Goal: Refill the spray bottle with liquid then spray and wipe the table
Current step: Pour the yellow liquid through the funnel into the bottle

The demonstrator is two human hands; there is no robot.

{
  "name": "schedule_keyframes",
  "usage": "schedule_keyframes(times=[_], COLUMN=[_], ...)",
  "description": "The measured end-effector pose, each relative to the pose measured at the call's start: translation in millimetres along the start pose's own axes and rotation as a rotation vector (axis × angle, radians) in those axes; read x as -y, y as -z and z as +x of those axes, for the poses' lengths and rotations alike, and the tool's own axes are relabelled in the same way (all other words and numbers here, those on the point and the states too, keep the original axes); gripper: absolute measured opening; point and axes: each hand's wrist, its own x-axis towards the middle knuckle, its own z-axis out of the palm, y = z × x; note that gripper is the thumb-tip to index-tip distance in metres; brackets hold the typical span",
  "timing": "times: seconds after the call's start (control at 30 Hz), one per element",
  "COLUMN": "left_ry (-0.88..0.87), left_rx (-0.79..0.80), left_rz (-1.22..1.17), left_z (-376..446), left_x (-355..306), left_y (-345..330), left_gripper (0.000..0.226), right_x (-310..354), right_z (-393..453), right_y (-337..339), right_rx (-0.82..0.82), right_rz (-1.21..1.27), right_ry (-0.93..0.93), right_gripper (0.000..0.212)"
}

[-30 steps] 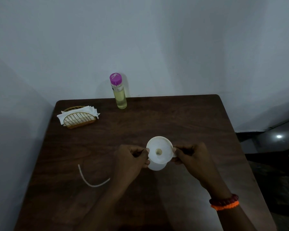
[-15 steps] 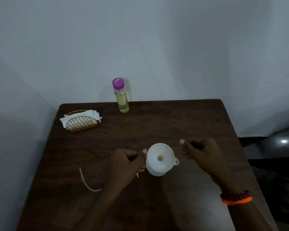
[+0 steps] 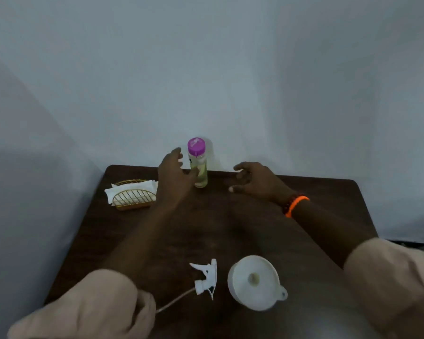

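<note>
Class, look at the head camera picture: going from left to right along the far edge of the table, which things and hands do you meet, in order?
Napkin holder → left hand → bottle with the purple cap → right hand → orange bracelet.

Beige sleeves, orange and dark beaded bracelets.

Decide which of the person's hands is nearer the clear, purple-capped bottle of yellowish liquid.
Left. The left hand is right beside the clear purple-capped bottle, fingers open around its left side; the right hand hovers apart, off to its right.
</note>
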Motion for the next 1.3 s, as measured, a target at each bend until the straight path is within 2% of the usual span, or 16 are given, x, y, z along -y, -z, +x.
schedule_keyframes(times=[0.1, 0.27, 0.47, 0.57, 0.7, 0.8, 0.93, 1.03, 1.17, 1.3], left_ry=[-0.062, -0.186, -0.235, -0.269, -0.353, -0.390, -0.439, -0.519, -0.544, -0.494], left_rx=[0.042, 0.026, 0.016, 0.035, 0.089, 0.247, 0.420, 0.525, 0.604, 0.658], left_rz=[0.021, -0.068, -0.115, -0.113, -0.153, -0.293, -0.505, -0.560, -0.723, -0.818], left_z=[34, 51, 50, 42, 16, -9, -45, -81, -138, -192], left_x=[8, 15, 23, 13, -32, -80, -149, -190, -215, -194], left_y=[-16, -35, -37, -28, 4, 44, 99, 127, 145, 135], left_gripper=[0.087, 0.072, 0.061, 0.063, 0.070, 0.077, 0.055, 0.051, 0.048, 0.047], right_x=[8, 22, 33, 37, 57, 81, 120, 145, 157, 142], right_z=[45, 93, 98, 83, 37, -15, -98, -162, -241, -298], right_y=[-19, -52, -66, -54, -13, 31, 85, 111, 120, 86], right_rx=[-0.002, -0.071, -0.113, -0.101, -0.114, -0.124, -0.134, -0.121, -0.101, -0.097], right_rz=[0.048, 0.146, 0.293, 0.301, 0.291, 0.278, 0.285, 0.305, 0.316, 0.377], right_ry=[0.059, 0.192, 0.283, 0.316, 0.404, 0.469, 0.515, 0.540, 0.534, 0.488], right_gripper=[0.081, 0.083, 0.056, 0.052, 0.054, 0.054, 0.043, 0.038, 0.036, 0.031])
